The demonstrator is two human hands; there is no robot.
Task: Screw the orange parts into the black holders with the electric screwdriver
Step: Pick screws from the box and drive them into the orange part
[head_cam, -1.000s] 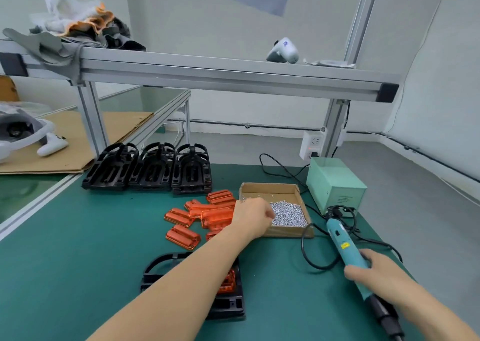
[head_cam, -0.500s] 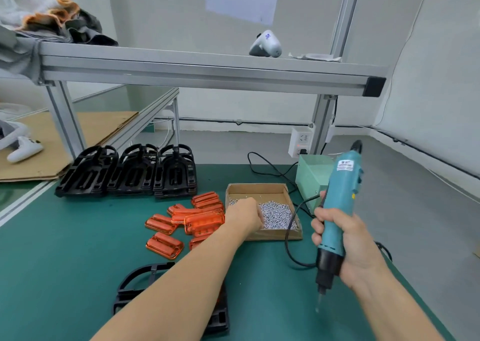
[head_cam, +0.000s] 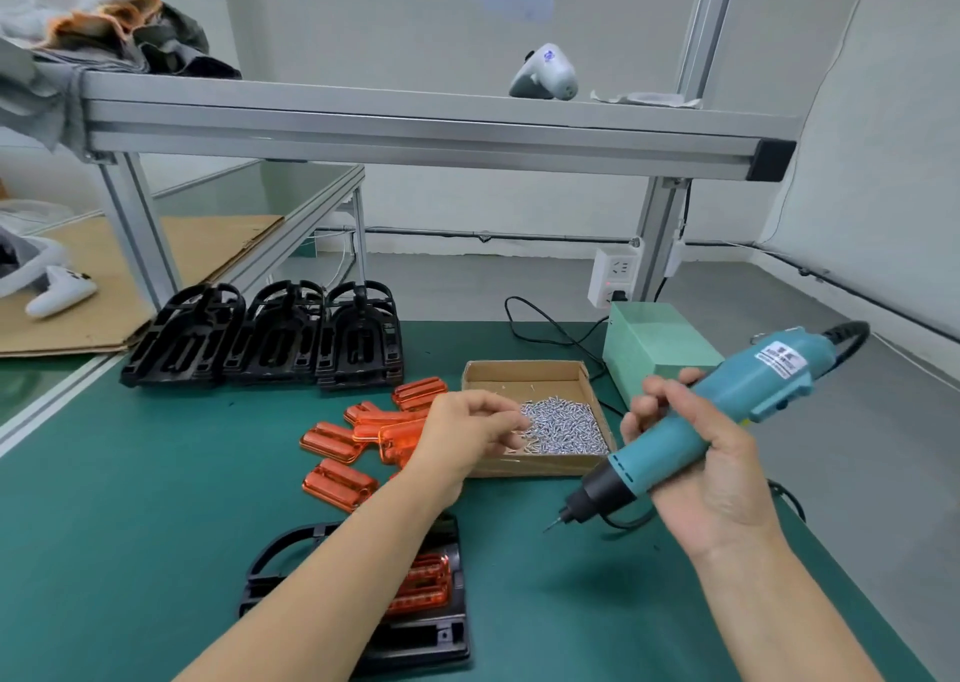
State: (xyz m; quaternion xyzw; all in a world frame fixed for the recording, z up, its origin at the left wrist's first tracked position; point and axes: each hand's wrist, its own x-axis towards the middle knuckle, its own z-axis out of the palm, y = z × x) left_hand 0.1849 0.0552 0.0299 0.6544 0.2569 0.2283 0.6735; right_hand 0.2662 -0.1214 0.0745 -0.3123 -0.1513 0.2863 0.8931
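My left hand (head_cam: 467,432) reaches over the cardboard box (head_cam: 524,369), its fingertips pinched together at the edge of the silver screws (head_cam: 566,427). My right hand (head_cam: 696,463) grips the teal electric screwdriver (head_cam: 727,395), held slanted above the mat with its bit pointing down-left. A black holder (head_cam: 415,640) lies in front of me with an orange part (head_cam: 423,583) seated in it, partly hidden by my left forearm. Several loose orange parts (head_cam: 337,484) lie left of the box. Three black holders (head_cam: 265,338) stand in a row behind them.
A pale green power box (head_cam: 654,349) stands behind the screw box, with black cables and a wall socket (head_cam: 615,276) near it. An aluminium beam (head_cam: 415,130) crosses overhead with a white controller (head_cam: 545,78) on it. The green mat's right edge runs close to my right arm.
My right hand lifted the screwdriver off the mat, held it upright, then tipped it to a slant with the bit down-left. My left hand stayed at the screw box.
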